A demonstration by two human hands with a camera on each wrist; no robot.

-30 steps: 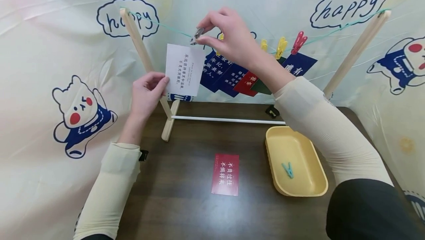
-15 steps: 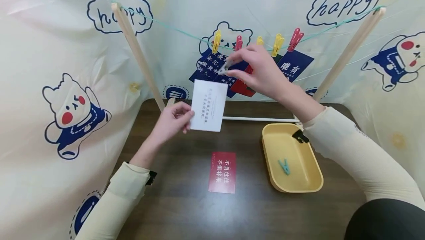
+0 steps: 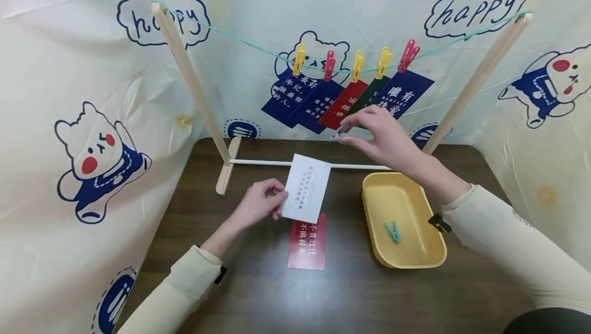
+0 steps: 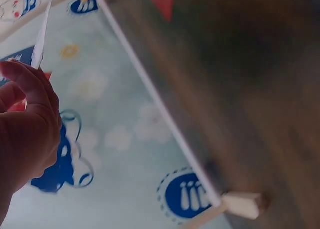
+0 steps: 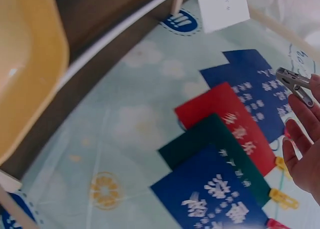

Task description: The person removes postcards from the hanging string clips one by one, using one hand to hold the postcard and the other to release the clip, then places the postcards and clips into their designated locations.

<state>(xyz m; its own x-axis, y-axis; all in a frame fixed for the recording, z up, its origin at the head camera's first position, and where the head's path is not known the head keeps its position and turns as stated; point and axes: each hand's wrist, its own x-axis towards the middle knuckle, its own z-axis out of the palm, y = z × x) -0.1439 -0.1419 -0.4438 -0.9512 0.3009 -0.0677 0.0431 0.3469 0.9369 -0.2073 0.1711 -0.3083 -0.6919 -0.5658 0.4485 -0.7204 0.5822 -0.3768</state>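
Note:
My left hand [image 3: 260, 203] pinches a white card [image 3: 307, 188] with printed characters by its left edge, above the table. Beneath it, partly covered, a red card [image 3: 307, 247] lies on the tabletop. My right hand [image 3: 385, 136] pinches a grey clothespin [image 5: 295, 84] between thumb and fingertips, apart from the white card and below the string. Several cards hang there from the green string [image 3: 249, 44] by yellow and red clothespins: blue ones such as the left blue card [image 3: 286, 98], a red hanging card [image 3: 343, 103] and a dark green card [image 3: 369, 95], partly behind my right hand.
A yellow tray [image 3: 369, 211] stands on the right of the table with a teal clothespin [image 3: 393, 232] in it. Two wooden posts, the left post [image 3: 191, 85] and right post [image 3: 477, 85], carry the string. A white rod [image 3: 263, 162] joins their bases.
Both hands have come down from the string toward the table and to the right. The white card and the grey clothespin moved with them, the card now over the red one.

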